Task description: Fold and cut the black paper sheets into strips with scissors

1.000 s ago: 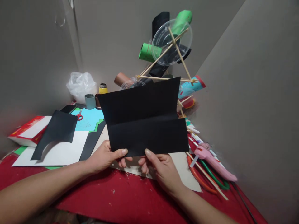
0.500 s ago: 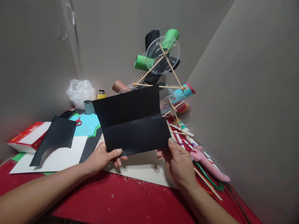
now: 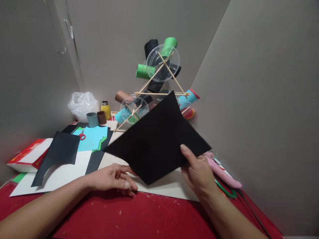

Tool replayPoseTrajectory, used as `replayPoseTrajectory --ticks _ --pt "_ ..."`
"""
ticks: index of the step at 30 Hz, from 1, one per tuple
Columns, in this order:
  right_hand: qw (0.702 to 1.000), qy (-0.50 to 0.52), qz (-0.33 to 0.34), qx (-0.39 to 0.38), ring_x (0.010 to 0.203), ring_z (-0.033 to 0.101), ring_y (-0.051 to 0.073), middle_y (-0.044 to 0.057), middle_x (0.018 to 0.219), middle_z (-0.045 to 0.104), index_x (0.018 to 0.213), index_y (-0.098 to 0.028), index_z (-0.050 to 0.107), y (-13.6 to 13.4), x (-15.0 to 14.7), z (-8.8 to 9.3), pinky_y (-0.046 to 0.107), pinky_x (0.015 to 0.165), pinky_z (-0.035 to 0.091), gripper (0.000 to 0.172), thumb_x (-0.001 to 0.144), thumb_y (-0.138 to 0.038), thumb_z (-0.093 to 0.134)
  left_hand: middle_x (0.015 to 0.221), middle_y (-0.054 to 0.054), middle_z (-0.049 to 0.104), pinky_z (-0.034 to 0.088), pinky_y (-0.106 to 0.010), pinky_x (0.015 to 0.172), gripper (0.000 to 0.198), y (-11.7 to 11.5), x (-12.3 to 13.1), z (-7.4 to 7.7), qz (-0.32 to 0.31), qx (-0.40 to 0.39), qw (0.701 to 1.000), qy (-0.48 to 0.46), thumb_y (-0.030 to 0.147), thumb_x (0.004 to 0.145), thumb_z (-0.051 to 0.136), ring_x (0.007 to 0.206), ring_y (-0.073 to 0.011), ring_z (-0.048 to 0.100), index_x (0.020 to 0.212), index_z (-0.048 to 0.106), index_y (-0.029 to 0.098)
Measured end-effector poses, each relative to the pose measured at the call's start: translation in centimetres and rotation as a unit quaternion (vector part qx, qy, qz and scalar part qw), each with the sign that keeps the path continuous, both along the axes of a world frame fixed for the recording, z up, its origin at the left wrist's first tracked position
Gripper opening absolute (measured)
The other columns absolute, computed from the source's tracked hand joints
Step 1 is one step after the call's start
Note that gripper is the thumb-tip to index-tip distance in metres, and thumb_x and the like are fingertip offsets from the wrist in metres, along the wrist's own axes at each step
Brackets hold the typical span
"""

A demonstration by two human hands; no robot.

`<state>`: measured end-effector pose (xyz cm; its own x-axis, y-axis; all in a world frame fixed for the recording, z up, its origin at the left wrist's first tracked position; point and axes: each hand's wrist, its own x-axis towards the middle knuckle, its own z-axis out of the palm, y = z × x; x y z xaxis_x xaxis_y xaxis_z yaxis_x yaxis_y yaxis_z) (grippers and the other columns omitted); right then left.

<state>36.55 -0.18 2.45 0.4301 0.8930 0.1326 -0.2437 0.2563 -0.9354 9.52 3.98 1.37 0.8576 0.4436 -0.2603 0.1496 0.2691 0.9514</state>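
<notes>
My right hand point(image 3: 198, 172) pinches one edge of a black paper sheet point(image 3: 159, 139), thumb on top, and holds it tilted above the table. My left hand point(image 3: 113, 177) is off the sheet and rests low on a pale card point(image 3: 171, 187), fingers loosely curled and apart, holding nothing. Behind the sheet stands a model wheel point(image 3: 159, 73) made of wooden sticks, clear plastic lids and green, black and brown paper rolls.
A red mat point(image 3: 139, 215) covers the table. At left lie a cut black paper piece point(image 3: 59, 151), white and blue sheets, small red scissors point(image 3: 81, 135) and a red-white box point(image 3: 27, 154). A pink glue gun point(image 3: 223, 171) lies at right. Grey walls close in behind and right.
My left hand let go of the black sheet and dropped to the card. My right hand turned the sheet so it now hangs diamond-wise. The view shifted right.
</notes>
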Motion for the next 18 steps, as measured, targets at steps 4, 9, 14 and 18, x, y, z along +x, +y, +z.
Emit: replayPoseTrajectory --ticks 4,9,14,18 --pt "0.994 0.09 -0.069 0.006 0.089 0.068 0.027 0.005 0.095 0.074 0.091 -0.024 0.068 0.3 1.7 1.9 0.042 0.076 0.057 0.026 0.069 -0.036 0.075 0.085 -0.012 0.072 0.051 -0.027 0.067 0.033 0.8 0.0 0.6 0.139 0.022 0.99 -0.016 0.035 0.078 0.07 0.068 -0.0158 0.067 0.099 0.066 0.01" --pt "0.982 0.057 0.122 -0.13 0.062 0.069 0.023 0.005 0.078 0.075 0.088 -0.021 0.071 0.1 2.0 1.8 0.035 0.057 0.057 0.027 0.066 -0.035 0.078 0.085 -0.006 0.07 0.05 -0.024 0.063 0.027 1.6 -0.3 1.4 0.274 0.026 0.959 -0.071 0.034 0.082 0.067 0.067 -0.0127 0.065 0.101 0.065 0.015" --pt "0.946 -0.03 0.269 -0.18 0.056 0.065 0.017 0.004 0.07 0.073 0.08 -0.017 0.071 -0.4 0.5 0.7 0.025 0.05 0.05 0.029 0.068 -0.042 0.078 0.091 -0.007 0.07 0.048 -0.023 0.066 0.034 2.0 -0.2 2.5 0.299 0.019 0.953 -0.044 0.046 0.083 0.062 0.075 -0.0148 0.065 0.1 0.067 0.016" --pt "0.93 -0.076 0.312 -0.181 0.056 0.064 0.016 0.004 0.072 0.073 0.083 -0.016 0.07 -0.7 -0.4 0.2 0.023 0.05 0.047 0.035 0.07 -0.047 0.075 0.096 -0.01 0.071 0.049 -0.029 0.071 0.045 2.8 0.9 3.4 0.215 -0.046 0.975 0.006 0.055 0.08 0.06 0.081 -0.0194 0.066 0.101 0.068 0.016"
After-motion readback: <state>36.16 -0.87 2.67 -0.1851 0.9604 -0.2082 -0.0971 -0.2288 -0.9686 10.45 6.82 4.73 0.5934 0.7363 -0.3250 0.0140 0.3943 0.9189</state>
